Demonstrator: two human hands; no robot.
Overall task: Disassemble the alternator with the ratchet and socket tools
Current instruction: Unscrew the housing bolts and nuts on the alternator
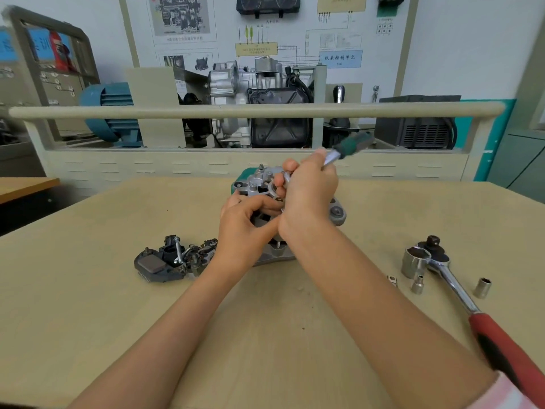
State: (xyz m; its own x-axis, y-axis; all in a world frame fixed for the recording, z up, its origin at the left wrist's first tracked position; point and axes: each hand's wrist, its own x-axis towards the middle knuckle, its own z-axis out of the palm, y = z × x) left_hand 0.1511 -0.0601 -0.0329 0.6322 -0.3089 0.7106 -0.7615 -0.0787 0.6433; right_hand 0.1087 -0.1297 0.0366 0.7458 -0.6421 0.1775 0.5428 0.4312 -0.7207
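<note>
Over the table (88, 305), right hand (309, 193) grips a green-handled ratchet (351, 147), left hand's (244, 228) fingers curl on the alternator (259, 184).

left hand (247, 228) curled, right hand (306, 190) gripping (forearms converging)

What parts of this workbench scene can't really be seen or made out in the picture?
- Head view: the right hand covers where the green-handled tool meets the alternator, so its tip and the fastener are hidden.
- That tool's handle is motion-blurred.
- The red-handled ratchet grip runs off the frame's right edge.
- The small sockets are too small to read sizes.
- The left hand hides the alternator's near side.
</note>
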